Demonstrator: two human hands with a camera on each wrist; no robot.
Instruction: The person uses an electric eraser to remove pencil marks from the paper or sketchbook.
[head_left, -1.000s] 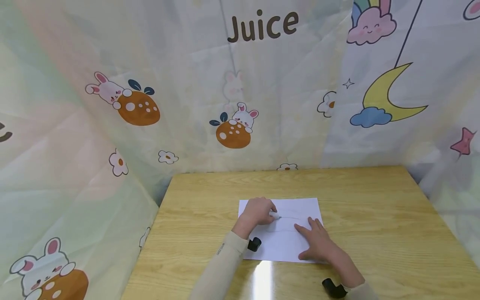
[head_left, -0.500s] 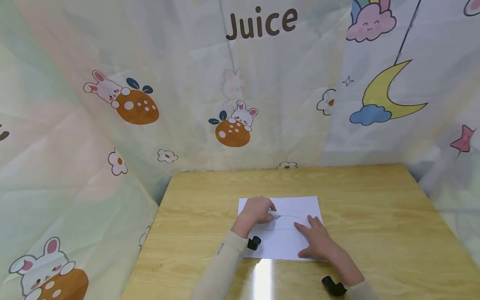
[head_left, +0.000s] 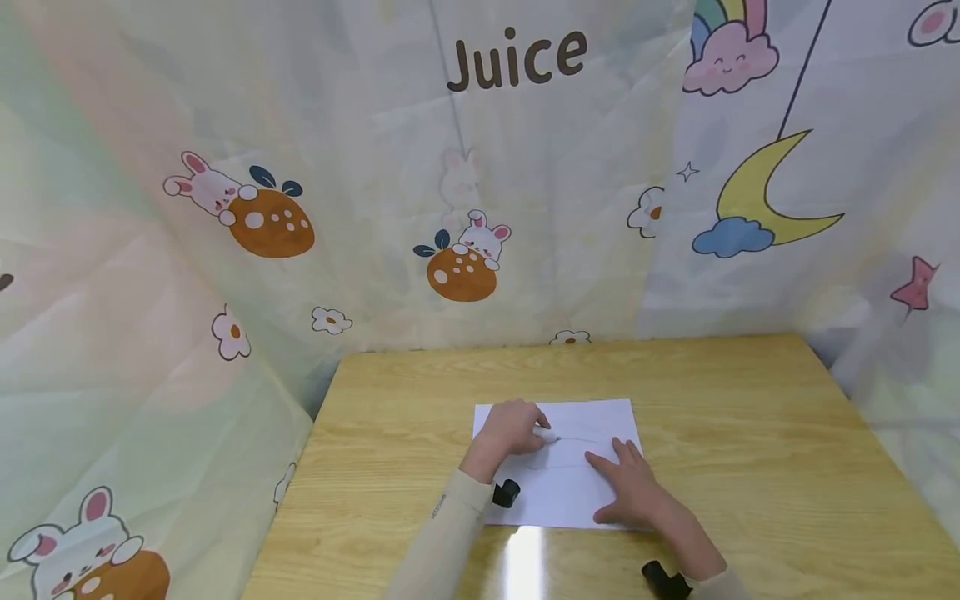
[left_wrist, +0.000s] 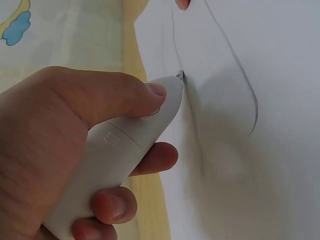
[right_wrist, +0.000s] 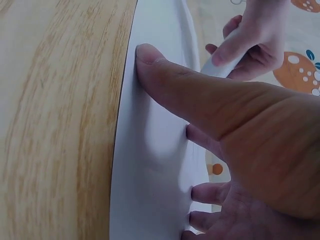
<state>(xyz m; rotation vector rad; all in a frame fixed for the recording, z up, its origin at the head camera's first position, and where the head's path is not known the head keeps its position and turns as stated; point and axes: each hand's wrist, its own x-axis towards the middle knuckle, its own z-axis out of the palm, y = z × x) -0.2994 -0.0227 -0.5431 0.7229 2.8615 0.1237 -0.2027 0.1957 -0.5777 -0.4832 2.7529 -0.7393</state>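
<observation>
My left hand (head_left: 513,427) grips a white handheld cutter (left_wrist: 107,155), its thumb lying on a button near the front. The cutter's small metal tip touches a white sheet of paper (head_left: 558,504), on a thin line that runs on both sides of the tip in the left wrist view. Beside it a second, darker line curves; whether these are slits or drawn marks I cannot tell for sure. With fingers spread, my right hand (head_left: 633,487) rests on the paper's right part, the thumb (right_wrist: 165,75) near its front edge.
The paper lies on a wooden table (head_left: 750,433). Printed cloth (head_left: 360,208) hangs behind it and at the sides. A black wrist device (head_left: 506,493) sits at the left wrist, another black device (head_left: 666,581) at the right.
The head view has shifted slightly. My left hand has turned a little, so more of the white cutter shows; its tip stays near the same place. The right hand keeps its place on the paper.
</observation>
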